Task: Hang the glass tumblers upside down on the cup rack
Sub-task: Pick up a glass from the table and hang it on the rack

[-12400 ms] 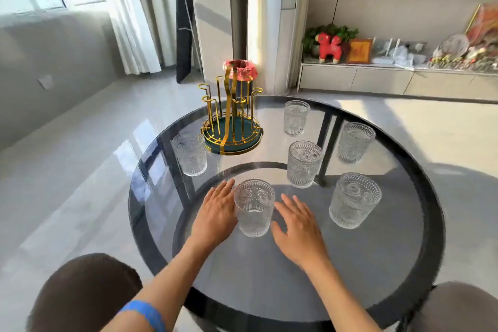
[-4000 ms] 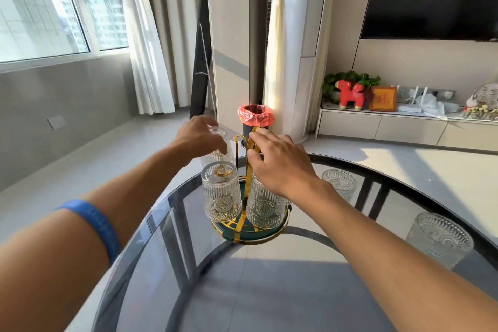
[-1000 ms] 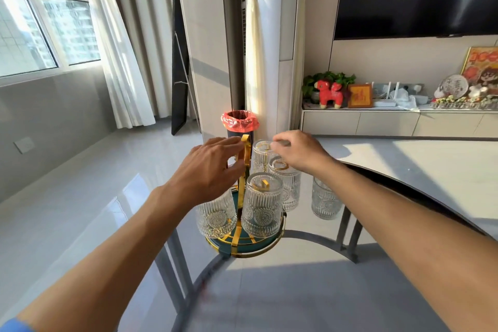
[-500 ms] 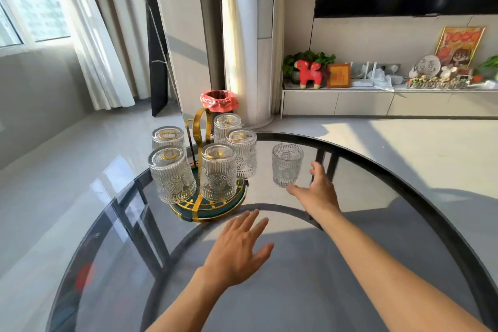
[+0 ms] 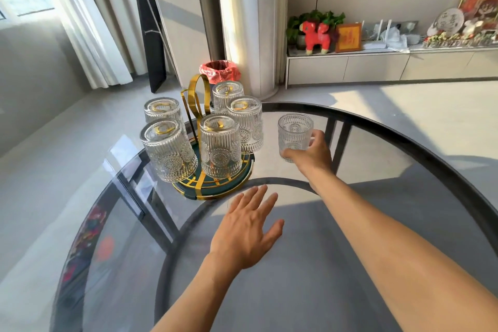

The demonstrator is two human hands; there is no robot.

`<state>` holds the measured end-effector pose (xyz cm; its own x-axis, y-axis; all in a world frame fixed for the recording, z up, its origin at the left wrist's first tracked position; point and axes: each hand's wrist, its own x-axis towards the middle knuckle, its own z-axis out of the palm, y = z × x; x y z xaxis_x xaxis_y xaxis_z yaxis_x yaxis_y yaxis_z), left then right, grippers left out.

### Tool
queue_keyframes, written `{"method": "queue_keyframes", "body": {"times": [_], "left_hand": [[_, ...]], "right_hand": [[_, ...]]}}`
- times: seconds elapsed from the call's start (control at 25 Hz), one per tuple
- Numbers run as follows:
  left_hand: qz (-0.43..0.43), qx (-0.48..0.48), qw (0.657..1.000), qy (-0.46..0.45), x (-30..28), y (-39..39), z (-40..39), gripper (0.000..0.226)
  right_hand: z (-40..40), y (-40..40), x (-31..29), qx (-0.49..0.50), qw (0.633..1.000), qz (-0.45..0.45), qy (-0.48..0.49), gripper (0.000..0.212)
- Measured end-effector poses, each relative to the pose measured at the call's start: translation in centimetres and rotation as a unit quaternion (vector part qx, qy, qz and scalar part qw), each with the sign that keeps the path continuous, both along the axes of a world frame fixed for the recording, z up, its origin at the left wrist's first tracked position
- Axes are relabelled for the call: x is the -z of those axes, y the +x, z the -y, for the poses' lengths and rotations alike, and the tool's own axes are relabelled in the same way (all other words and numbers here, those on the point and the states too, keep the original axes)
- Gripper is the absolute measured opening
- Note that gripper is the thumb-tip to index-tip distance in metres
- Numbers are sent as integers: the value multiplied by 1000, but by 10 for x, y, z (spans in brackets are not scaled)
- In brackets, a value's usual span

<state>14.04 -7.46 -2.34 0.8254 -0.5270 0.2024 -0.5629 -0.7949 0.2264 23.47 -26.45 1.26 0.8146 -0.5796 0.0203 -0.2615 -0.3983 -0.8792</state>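
A gold wire cup rack (image 5: 199,94) with a dark green round base stands on the far left part of the round glass table (image 5: 420,148). Several ribbed glass tumblers hang upside down on its arms, the nearest at the front left (image 5: 168,151) and front middle (image 5: 220,145). One tumbler (image 5: 295,132) stands upright on the table to the right of the rack. My right hand (image 5: 312,153) wraps around its lower part. My left hand (image 5: 246,232) hovers flat over the table in front of the rack, fingers spread, holding nothing.
Behind the table a bin with a red bag (image 5: 220,71) sits on the floor beside a white column (image 5: 242,21). A low cabinet (image 5: 377,65) with a red toy and frames runs along the right wall. Curtains hang at the left.
My right hand has moved forward and closed around the upright tumbler it was reaching toward. My left hand stays open in front of the rack. The view has tilted down slightly.
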Motion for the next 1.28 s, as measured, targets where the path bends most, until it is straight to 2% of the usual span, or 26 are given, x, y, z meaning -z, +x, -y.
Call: {"method": "queue_keyframes", "body": {"times": [0.12, 0.2, 0.28, 0.32, 0.4, 0.48, 0.56, 0.64, 0.72, 0.8, 0.88, 0.96, 1.0, 1.08, 1.12, 1.2, 1.28], "left_hand": [[-12, -9, 1000, 0, 0, -3, 0, 66], [-39, -7, 999, -4, -7, -7, -2, 62], [-86, -10, 992, -88, -22, -13, -3, 54], [-118, -24, 976, -179, -33, -20, -2, 49], [-170, -51, 899, -401, -62, -37, -3, 39], [-220, -72, 811, -538, -95, -47, -10, 41], [-323, -59, 728, -601, -127, -54, -23, 42], [-379, -40, 658, -650, -155, -56, -40, 46], [-366, -29, 632, -682, -177, -57, -58, 52], [-297, -28, 649, -699, -196, -50, -81, 51], [-216, -44, 690, -689, -218, -35, -104, 55], [-151, -84, 719, -673, -239, -11, -124, 65], [-119, -106, 737, -657, -247, 3, -130, 68], [-52, -142, 778, -610, -258, 33, -136, 67], [-23, -155, 796, -585, -261, 50, -138, 64], [13, -173, 832, -527, -263, 85, -137, 60], [36, -184, 874, -448, -262, 118, -133, 62]], "right_hand": [[0, -14, -5, -41, 998, -41, -25, 78], [-3, -35, -16, -63, 997, -38, 21, 78], [-8, -65, -27, -112, 987, 17, 117, 78], [-9, -82, -32, -152, 971, 60, 173, 77], [-15, -117, -47, -243, 921, 138, 270, 75], [-28, -139, -68, -310, 878, 173, 320, 75], [-48, -149, -89, -335, 862, 188, 329, 79], [-68, -150, -109, -349, 854, 189, 336, 80], [-80, -148, -129, -385, 837, 179, 345, 77], [-85, -141, -148, -399, 833, 175, 341, 66], [-91, -126, -166, -358, 872, 188, 275, 48], [-101, -104, -178, -311, 923, 201, 106, 36], [-108, -92, -181, -303, 929, 211, -14, 36], [-121, -63, -181, -326, 890, 194, -253, 45], [-128, -47, -179, -344, 866, 162, -325, 49], [-136, -22, -173, -371, 847, 85, -370, 53], [-136, -5, -161, -384, 847, 63, -364, 52]]}}
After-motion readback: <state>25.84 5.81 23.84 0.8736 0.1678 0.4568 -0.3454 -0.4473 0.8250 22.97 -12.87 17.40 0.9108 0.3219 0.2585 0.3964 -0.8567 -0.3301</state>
